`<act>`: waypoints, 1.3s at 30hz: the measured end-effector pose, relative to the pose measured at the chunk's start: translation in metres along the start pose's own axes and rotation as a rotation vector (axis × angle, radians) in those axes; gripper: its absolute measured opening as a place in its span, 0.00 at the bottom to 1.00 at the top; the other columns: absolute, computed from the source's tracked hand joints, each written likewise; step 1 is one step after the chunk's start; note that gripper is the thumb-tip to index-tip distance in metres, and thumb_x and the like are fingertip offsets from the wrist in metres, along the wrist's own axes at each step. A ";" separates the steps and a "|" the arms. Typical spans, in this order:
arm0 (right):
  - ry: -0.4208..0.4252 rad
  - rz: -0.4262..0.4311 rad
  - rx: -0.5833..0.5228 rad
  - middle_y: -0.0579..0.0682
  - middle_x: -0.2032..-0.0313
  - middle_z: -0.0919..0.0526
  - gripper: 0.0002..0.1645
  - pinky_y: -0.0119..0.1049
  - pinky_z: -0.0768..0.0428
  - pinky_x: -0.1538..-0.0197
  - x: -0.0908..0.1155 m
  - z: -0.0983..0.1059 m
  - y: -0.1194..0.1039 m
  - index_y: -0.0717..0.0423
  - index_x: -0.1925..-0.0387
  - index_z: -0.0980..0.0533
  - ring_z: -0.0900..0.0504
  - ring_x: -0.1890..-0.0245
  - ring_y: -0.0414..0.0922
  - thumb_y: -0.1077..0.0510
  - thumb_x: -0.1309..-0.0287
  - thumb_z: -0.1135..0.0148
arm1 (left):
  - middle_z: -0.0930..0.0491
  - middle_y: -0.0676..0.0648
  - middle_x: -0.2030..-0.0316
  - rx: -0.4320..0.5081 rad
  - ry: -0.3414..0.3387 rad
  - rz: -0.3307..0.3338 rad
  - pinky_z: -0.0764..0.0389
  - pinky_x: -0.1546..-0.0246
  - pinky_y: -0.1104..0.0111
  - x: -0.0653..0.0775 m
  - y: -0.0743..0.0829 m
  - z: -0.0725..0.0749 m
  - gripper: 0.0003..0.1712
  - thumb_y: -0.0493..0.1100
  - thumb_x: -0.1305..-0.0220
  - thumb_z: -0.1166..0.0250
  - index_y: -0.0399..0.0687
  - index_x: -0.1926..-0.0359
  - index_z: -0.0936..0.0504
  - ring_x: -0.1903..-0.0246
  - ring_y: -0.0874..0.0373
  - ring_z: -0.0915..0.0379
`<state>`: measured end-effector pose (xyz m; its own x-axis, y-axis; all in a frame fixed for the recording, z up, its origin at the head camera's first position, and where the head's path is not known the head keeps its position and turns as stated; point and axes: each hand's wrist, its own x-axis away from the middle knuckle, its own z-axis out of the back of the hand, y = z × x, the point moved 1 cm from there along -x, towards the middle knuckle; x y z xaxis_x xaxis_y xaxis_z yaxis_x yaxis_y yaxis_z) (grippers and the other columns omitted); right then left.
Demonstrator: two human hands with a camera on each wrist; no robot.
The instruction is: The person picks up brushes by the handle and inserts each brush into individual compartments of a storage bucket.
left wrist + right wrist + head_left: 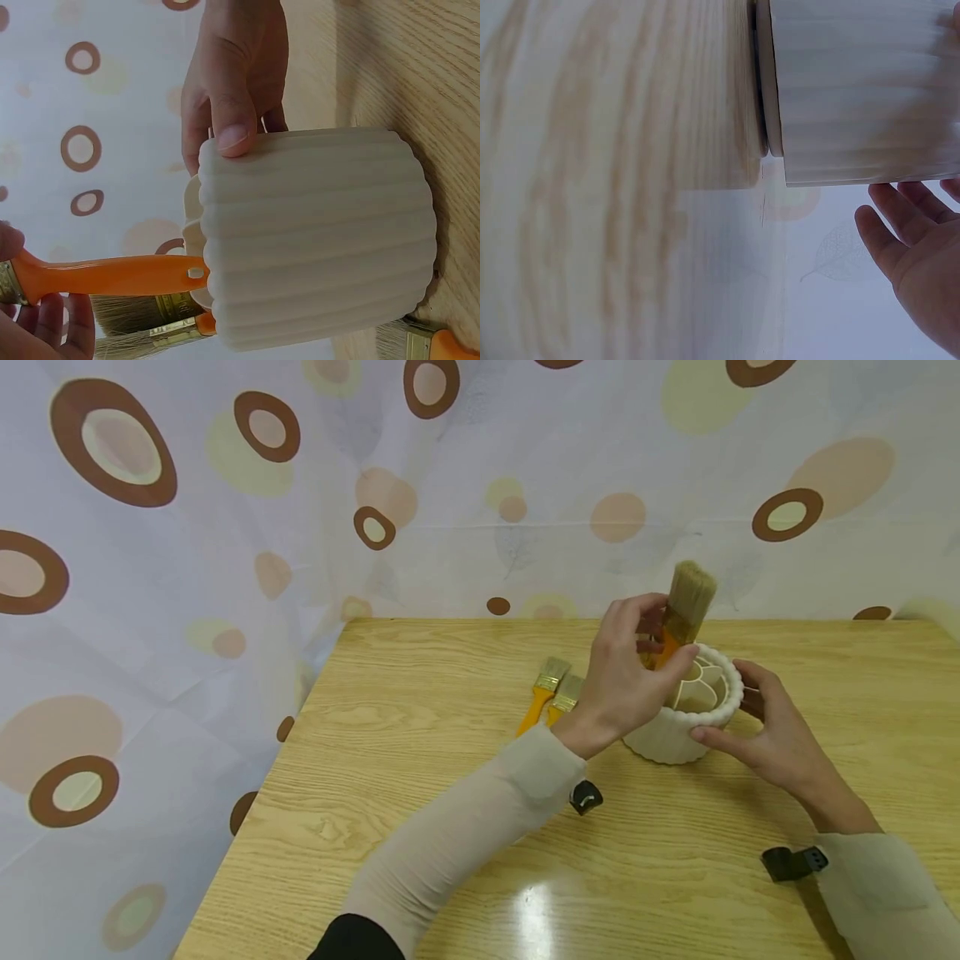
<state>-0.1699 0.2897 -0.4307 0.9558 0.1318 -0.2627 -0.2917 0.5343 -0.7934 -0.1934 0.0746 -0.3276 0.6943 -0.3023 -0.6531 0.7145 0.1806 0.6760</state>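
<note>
A cream ribbed brush holder (667, 739) with inner dividers stands upright on the table. My left hand (622, 672) holds a paintbrush (692, 593) bristles up above it. In the left wrist view, the orange brush handle (124, 275) has its holed end right at the holder's rim. Other paintbrushes (154, 330) rise from the holder, bristles outward, mostly hidden by my left hand in the head view. My right hand (780, 747) grips the holder's right side, thumb at the near side and fingers round the far side.
Two paintbrushes with orange-yellow handles, one a flat brush (546, 689), lie on the wooden table (390, 735) left of the holder, partly behind my left forearm. A patterned cloth (465, 468) hangs behind the table and along its left side.
</note>
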 end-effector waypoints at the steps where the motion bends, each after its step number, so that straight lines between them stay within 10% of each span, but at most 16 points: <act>1: -0.002 -0.001 -0.001 0.56 0.36 0.42 0.59 0.16 0.39 0.50 0.000 0.000 0.000 0.49 0.27 0.51 0.36 0.43 0.56 0.63 0.54 0.26 | 0.31 0.41 0.53 0.000 0.001 -0.002 0.26 0.59 0.82 0.001 -0.001 0.000 0.29 0.35 0.42 0.33 0.35 0.42 0.34 0.57 0.60 0.29; 39: -0.010 -0.007 -0.008 0.58 0.35 0.43 0.60 0.14 0.40 0.51 0.000 0.000 -0.001 0.48 0.27 0.53 0.37 0.42 0.60 0.63 0.54 0.26 | 0.31 0.43 0.56 -0.093 -0.061 0.055 0.25 0.61 0.82 0.025 -0.034 -0.019 0.30 0.36 0.42 0.33 0.36 0.42 0.35 0.59 0.58 0.31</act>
<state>-0.1695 0.2895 -0.4303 0.9581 0.1368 -0.2518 -0.2856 0.5283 -0.7996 -0.1984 0.0787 -0.3733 0.7283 -0.3453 -0.5920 0.6822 0.2833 0.6740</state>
